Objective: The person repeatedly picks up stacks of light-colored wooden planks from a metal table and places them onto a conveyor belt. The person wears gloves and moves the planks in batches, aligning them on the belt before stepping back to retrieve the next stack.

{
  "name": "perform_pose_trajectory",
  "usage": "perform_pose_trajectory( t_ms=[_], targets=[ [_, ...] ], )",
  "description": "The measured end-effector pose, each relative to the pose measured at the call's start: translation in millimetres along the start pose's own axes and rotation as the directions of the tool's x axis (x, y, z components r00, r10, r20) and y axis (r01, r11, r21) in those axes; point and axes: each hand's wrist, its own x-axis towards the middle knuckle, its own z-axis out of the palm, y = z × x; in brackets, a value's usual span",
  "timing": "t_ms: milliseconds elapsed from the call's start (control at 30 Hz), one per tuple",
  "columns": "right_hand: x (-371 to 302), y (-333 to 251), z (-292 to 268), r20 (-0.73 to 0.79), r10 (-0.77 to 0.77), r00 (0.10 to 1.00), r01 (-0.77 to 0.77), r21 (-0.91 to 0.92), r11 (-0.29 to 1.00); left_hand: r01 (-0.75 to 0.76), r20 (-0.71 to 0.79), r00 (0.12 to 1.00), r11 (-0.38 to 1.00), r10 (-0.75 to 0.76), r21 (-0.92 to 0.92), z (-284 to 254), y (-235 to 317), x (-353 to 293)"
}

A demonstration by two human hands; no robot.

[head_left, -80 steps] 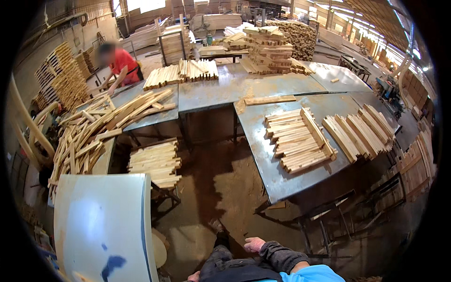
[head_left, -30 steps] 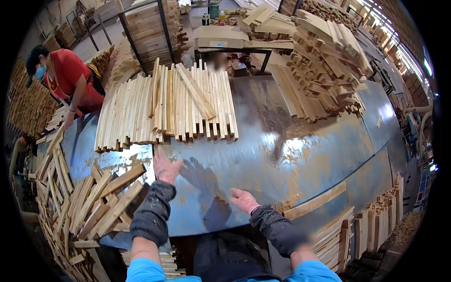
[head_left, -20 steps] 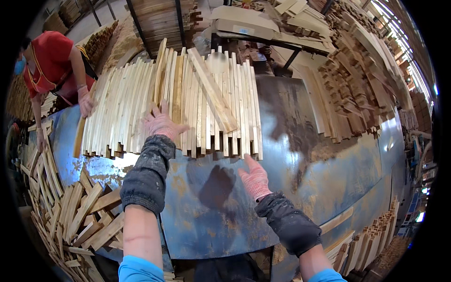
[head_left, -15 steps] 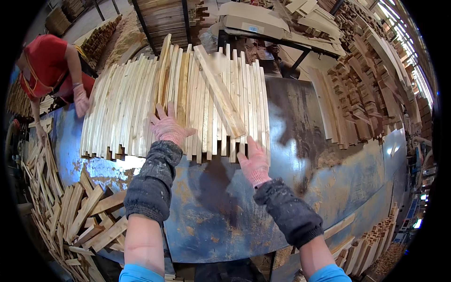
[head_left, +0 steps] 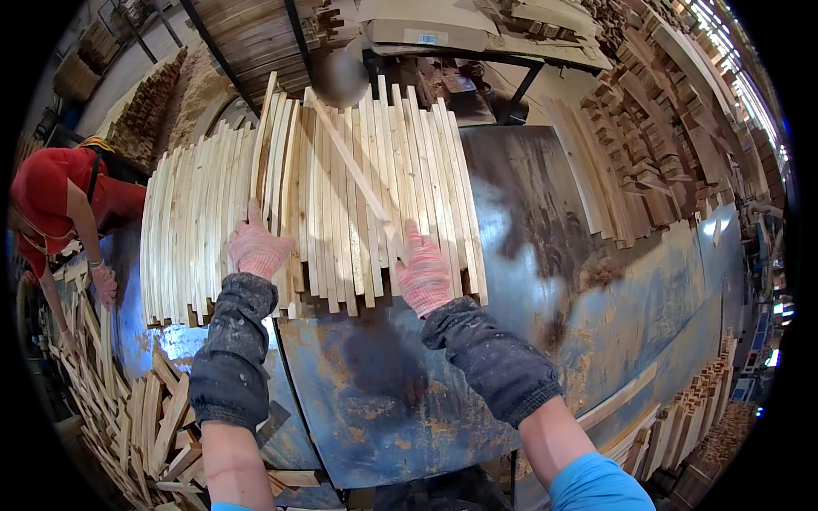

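A row of pale wooden strips (head_left: 196, 230) lies side by side on a blue metal table (head_left: 375, 409). My left hand (head_left: 260, 250), in a pink-and-white knit glove, rests flat on the strips left of the middle, fingers apart. One loose wooden strip (head_left: 354, 170) lies slantwise across the row, its narrow edge showing. At its near end is my right hand (head_left: 424, 271), gloved alike, with the thumb and fingers closed about that end. The fingertips are partly hidden. Dark padded sleeves cover both forearms.
A co-worker in red (head_left: 60, 196) bends over at the left, beside a jumbled heap of wood offcuts (head_left: 153, 409). Stacked wood (head_left: 639, 153) stands at the right. More strips (head_left: 682, 426) are piled at lower right. A flat cardboard box (head_left: 426, 34) lies at the back.
The slanted strip has tipped from its broad face onto its edge. My right hand has closed at its near end. My left hand stays on the row. The co-worker has bent lower.
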Motion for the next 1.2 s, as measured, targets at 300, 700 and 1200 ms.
perform_pose_trajectory(
  t_ms=[300,700,1200],
  targets=[
    [-2,-12,-11,0.203,0.086,0.975,-0.085,-0.013,0.996,0.026,-0.076,0.997,0.998,-0.031,-0.065,5,16,17],
    [-149,2,-27,0.420,0.167,0.892,-0.122,-0.133,0.984,-0.040,-0.128,0.991,0.998,0.034,-0.045,68,-60,-113],
    [-224,15,-19,0.271,-0.011,0.962,0.038,-0.096,0.995,-0.029,-0.074,0.997,0.965,0.010,-0.260,91,-51,-174]
  ],
)
